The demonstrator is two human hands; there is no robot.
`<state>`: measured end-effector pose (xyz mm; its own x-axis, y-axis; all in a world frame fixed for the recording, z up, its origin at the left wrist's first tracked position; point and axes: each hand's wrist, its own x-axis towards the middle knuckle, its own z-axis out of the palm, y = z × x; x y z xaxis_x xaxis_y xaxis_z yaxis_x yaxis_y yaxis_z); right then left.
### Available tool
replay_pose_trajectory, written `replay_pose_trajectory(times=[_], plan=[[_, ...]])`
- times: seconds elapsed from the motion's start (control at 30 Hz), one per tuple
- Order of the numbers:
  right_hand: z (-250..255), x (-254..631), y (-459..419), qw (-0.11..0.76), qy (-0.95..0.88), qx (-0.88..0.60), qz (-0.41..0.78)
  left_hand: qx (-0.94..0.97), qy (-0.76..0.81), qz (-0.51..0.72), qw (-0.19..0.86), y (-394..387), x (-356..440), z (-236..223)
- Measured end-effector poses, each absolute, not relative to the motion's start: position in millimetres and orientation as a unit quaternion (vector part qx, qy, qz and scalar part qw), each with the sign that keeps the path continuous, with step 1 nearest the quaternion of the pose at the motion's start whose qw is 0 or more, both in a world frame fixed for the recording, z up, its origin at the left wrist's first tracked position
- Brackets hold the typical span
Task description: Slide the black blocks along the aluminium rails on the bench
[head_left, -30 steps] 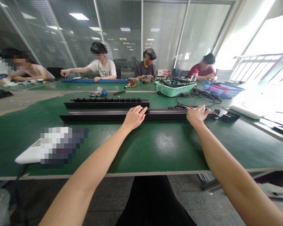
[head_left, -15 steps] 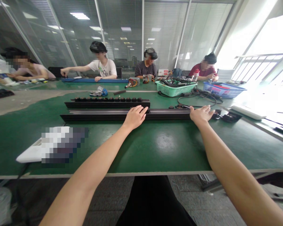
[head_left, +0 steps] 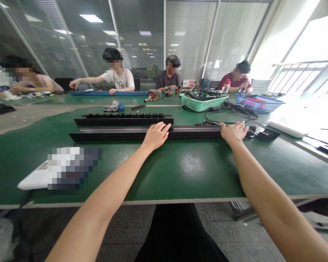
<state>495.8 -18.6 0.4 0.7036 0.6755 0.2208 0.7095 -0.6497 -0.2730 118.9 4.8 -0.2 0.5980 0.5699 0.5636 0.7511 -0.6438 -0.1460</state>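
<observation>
Both hands flat on the black rail, no closed grip.

Left hand (head_left: 156,136) rests palm-down, fingers spread, on the black extruded rail (head_left: 112,135), which lies lengthwise across the green workbench (head_left: 196,182). Right hand (head_left: 233,132) lies open at the rail's right end. A second rail (head_left: 123,121), topped with a row of black knobs (head_left: 123,115), sits just behind. Loose cables (head_left: 229,114) lie beyond the right hand.

A wiring workshop: green-topped benches (head_left: 196,182), cable-filled basket (head_left: 203,103), glass partitions (head_left: 136,43).
</observation>
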Motion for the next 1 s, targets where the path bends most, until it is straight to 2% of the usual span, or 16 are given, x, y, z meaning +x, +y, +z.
replay_pose_trajectory(times=[0.23, 0.63, 1.0], plan=[[0, 501, -19, 0.154, -0.389, -0.906, -0.062, -0.874, -0.372, -0.246, 0.193, 8, 119, -2], [1, 496, -21, 0.172, -0.385, -0.905, -0.057, -0.876, -0.373, -0.243, 0.187, 7, 119, -2], [7, 490, -15, 0.119, -0.372, -0.918, -0.062, -0.877, -0.372, -0.240, 0.187, 7, 118, -2]])
